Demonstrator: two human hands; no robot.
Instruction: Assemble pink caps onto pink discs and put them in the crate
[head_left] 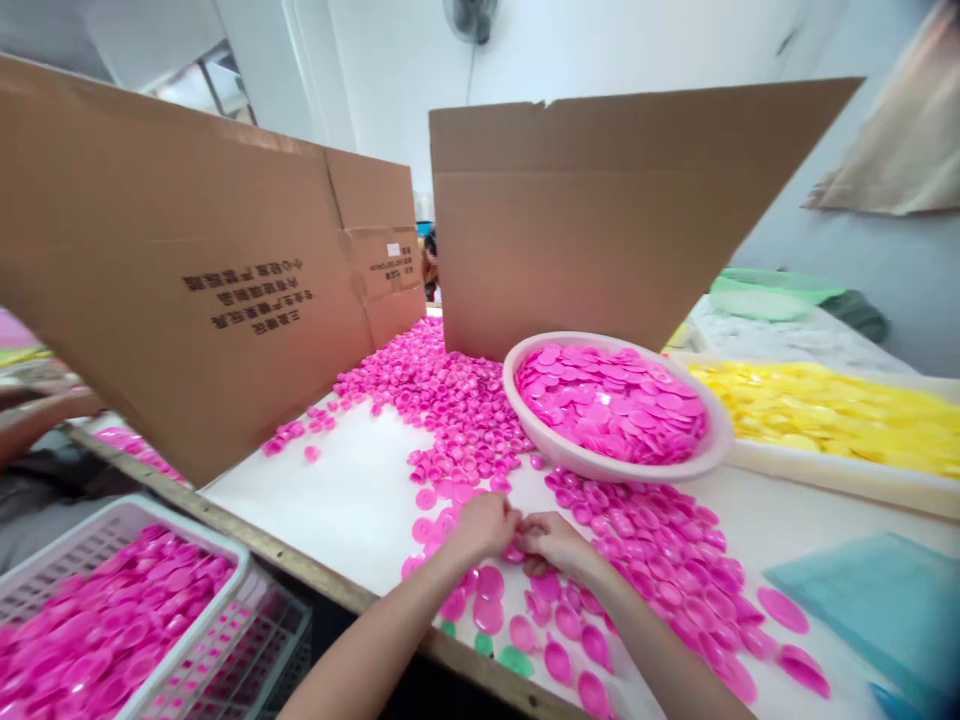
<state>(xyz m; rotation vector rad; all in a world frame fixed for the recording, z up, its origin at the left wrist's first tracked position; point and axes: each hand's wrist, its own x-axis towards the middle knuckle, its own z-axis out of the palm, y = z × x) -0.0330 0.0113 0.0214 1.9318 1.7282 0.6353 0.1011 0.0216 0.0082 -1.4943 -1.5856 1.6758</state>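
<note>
Left hand [484, 527] and right hand [556, 545] are resting together, grips curled, any hold unclear, beside a round white plastic basin [600, 464] brimming with pink plastic discs [611, 405].

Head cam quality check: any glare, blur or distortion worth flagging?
Head view: wide-angle distortion splays the cardboard flaps and stretches things near the frame edges; lighting is bright and even, with only soft shadows; mild sheen on the pink discs; the left hand and right hand are reasonably sharp, while the teal sheet at lower right looks soft.
</note>
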